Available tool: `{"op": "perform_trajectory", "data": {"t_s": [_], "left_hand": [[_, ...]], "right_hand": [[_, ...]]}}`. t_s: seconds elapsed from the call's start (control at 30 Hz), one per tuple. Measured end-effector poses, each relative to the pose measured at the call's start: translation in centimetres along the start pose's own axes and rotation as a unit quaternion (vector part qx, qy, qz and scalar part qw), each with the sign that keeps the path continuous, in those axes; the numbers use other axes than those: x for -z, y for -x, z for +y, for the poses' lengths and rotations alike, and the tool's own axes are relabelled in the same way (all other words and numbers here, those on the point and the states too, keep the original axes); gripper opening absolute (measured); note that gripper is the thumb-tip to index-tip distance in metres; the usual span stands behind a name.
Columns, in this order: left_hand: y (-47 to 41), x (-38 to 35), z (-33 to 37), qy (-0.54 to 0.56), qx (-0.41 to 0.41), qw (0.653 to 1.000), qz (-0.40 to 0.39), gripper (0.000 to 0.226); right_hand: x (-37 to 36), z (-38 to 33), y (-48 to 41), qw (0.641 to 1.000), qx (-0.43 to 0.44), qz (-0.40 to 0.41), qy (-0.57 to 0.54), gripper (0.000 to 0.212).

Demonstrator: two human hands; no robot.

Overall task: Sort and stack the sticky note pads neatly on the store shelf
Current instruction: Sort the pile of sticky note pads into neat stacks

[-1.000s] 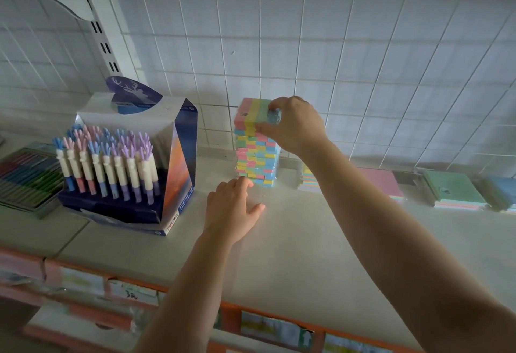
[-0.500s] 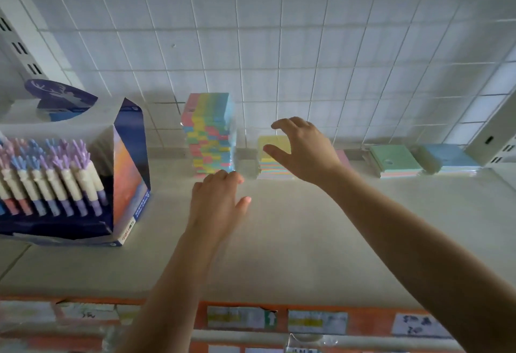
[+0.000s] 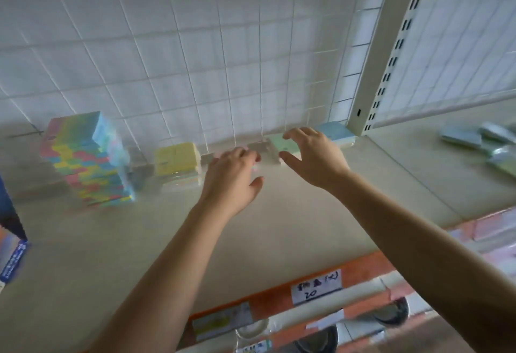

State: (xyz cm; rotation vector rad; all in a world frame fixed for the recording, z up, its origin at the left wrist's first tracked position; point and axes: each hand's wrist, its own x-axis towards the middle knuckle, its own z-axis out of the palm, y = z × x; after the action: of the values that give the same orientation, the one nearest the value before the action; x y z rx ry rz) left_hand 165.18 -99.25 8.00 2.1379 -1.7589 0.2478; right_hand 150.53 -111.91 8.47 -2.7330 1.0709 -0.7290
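Along the back of the shelf [image 3: 279, 227], both hands have moved right, away from the tall multicolour stack [image 3: 83, 160] and the yellow pads [image 3: 177, 157]. The right hand [image 3: 312, 157] now hovers over the green pad [image 3: 279, 144], fingers [image 3: 300, 132] spread and empty. The left hand [image 3: 231, 176] is relaxed and holds nothing. The loose single-colour pads look next for gathering.

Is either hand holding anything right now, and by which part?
Nothing is held: left hand and right hand reach open toward the flat pastel sticky note pads.
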Motion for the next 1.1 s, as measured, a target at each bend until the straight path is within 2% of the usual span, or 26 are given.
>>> {"op": "perform_trajectory", "data": {"t_s": [0.67, 0.93, 1.1], "left_hand": [[-13.0, -10.8, 28.8, 0.079, -0.144, 0.985, -0.053, 0.045], [-15.6, -13.8, 36.5, 0.085, -0.154, 0.981, -0.078, 0.046], [-16.6, -14.8, 39.1, 0.09, -0.146, 0.982, -0.072, 0.045]], "right_hand": [[11.6, 29.1, 11.2, 0.986, -0.143, -0.021, 0.088, 0.037], [14.6, 36.8, 13.9, 0.981, -0.168, -0.032, 0.091, 0.037], [15.3, 39.8, 14.7, 0.979, -0.175, -0.05, 0.095, 0.036]]}}
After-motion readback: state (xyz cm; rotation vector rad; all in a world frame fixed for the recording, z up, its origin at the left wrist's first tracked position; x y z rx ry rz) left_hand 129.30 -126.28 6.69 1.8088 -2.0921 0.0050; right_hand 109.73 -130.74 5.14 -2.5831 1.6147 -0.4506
